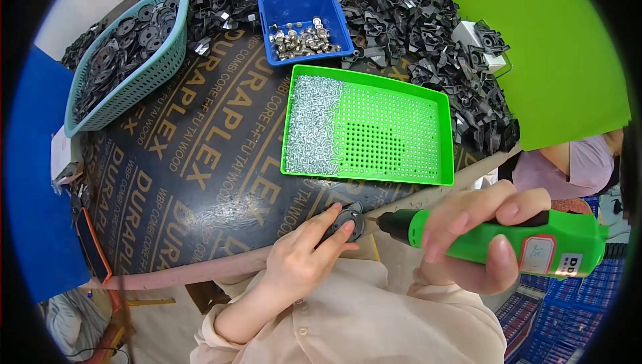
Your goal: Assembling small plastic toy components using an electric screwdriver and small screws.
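– "Working where?"
– "Holding a round black part [349,224] at the near edge of the desk [221,213], clamping it in the left hand [301,255]; gripping a green screwdriver [565,230] in the right hand [478,237], pointing its nose at the part."
– "Finding room?"
– "Finding open surface between the teal basket [137,86] and green tray [401,106]."
– "Viewing what?"
– "Viewing a dark disc with a tab, partly finger-covered."

The electric screwdriver [568,233] at four o'clock is green and black; the round part [351,215] at five, black. The tray [408,106] is hole-dotted green; the bin [287,6] at twelve, blue; the basket [144,79] at ten, pale teal; the tabletop [214,210], gold-lettered black.
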Demonstrator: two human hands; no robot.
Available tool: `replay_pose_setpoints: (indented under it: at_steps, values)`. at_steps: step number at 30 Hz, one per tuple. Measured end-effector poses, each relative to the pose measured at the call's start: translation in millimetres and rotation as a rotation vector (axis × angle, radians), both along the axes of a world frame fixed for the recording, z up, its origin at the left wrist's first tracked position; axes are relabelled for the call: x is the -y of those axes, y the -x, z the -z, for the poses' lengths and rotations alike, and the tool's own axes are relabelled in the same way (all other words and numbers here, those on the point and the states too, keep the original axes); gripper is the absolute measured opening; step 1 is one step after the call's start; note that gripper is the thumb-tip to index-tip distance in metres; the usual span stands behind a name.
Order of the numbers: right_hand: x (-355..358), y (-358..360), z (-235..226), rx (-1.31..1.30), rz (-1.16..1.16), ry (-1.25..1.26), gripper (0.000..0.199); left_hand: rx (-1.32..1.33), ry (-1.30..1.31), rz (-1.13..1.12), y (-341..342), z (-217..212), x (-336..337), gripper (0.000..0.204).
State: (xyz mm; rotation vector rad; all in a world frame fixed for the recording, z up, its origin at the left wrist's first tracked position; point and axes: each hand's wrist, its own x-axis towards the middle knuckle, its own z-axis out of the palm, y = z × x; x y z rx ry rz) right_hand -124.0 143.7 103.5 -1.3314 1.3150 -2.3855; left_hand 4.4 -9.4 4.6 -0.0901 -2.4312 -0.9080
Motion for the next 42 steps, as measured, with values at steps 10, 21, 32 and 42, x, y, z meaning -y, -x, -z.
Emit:
replay_pose_setpoints:
  at_steps: [10,21,32,42]
  values:
    - [13,-6,-1,-0.085,0.073,-0.147,0.022,0.006,0.029,-0.018,-2,2,-2,0.033]
    - [16,9,-21,-0.089,0.098,0.032,0.025,-0.030,0.031,-0.089,-1,3,-6,0.041]
    - [45,90,10,-0.074,0.499,-0.023,0.017,-0.042,0.016,-0.082,-4,9,-5,0.046]
    - [48,89,10,-0.050,0.529,-0.074,0.015,-0.036,-0.004,-0.088,-3,8,-5,0.046]
